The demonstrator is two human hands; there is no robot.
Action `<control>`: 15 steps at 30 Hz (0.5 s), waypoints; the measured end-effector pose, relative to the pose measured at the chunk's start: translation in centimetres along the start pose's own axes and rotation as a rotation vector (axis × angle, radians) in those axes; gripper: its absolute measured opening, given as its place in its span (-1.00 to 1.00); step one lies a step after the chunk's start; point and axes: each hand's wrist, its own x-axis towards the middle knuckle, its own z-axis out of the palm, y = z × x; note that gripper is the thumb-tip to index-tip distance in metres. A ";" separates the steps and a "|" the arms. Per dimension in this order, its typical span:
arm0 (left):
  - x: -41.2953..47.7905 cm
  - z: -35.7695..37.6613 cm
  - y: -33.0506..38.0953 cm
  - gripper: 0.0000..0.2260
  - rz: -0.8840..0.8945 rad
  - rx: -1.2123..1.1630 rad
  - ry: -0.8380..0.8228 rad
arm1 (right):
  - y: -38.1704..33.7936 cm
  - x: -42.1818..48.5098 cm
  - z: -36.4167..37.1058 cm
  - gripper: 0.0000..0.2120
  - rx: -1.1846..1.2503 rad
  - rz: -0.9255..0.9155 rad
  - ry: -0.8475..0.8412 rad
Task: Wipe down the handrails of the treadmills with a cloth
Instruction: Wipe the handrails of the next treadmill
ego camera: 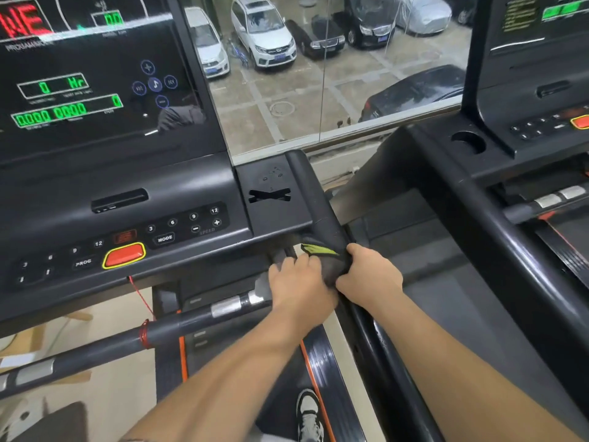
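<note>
Parked cars (264, 33) fill the background behind the black handrail (315, 196). We hold a dark grey cloth (322, 255) with a yellow-green mark over that handrail; our left hand (299, 282) and right hand (369, 275) both clench it, hiding most of it.

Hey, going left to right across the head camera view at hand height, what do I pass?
In order: red oval button with yellow rim → black MODE button → left hand → right hand → glossy black handrail of the neighbouring treadmill. The dark cloth with a green mark overlaps both hands, so I skip it.
</note>
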 end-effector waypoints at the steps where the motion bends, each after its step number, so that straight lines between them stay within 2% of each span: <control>1: 1.3 -0.8 -0.3 -0.66 -0.019 0.003 -0.113 | 0.0 0.1 0.0 -0.77 0.004 -0.001 0.005; 4: 4.5 -3.6 -2.5 -0.77 -0.073 -0.321 -0.477 | -0.2 0.2 -0.1 -0.73 -0.010 -0.005 0.012; 5: 4.8 -3.9 -3.0 -0.77 -0.081 -0.371 -0.517 | -0.2 0.2 -0.1 -0.71 -0.008 -0.003 0.011; 6: 4.7 -3.8 -3.0 -0.75 -0.069 -0.354 -0.491 | -0.3 0.2 -0.1 -0.71 -0.008 -0.002 0.009; 7: 3.9 -2.9 -2.8 -0.72 -0.032 -0.226 -0.399 | -0.2 0.2 -0.2 -0.72 -0.012 -0.004 0.006; 9: 0.2 0.2 -1.6 -0.54 0.029 0.094 -0.104 | -0.3 0.3 -0.2 -0.75 -0.022 0.001 -0.010; 10: -2.1 1.6 -1.2 -0.42 0.048 0.208 -0.057 | -0.3 0.3 -0.2 -0.75 -0.021 0.005 -0.021; 12: -4.5 3.4 -0.9 -0.27 0.098 0.322 -0.057 | -0.3 0.5 -0.2 -0.75 -0.007 0.009 -0.028; 15: -4.4 3.6 -0.5 -0.25 0.132 0.405 -0.063 | -0.2 0.6 -0.4 -0.75 0.002 0.002 -0.022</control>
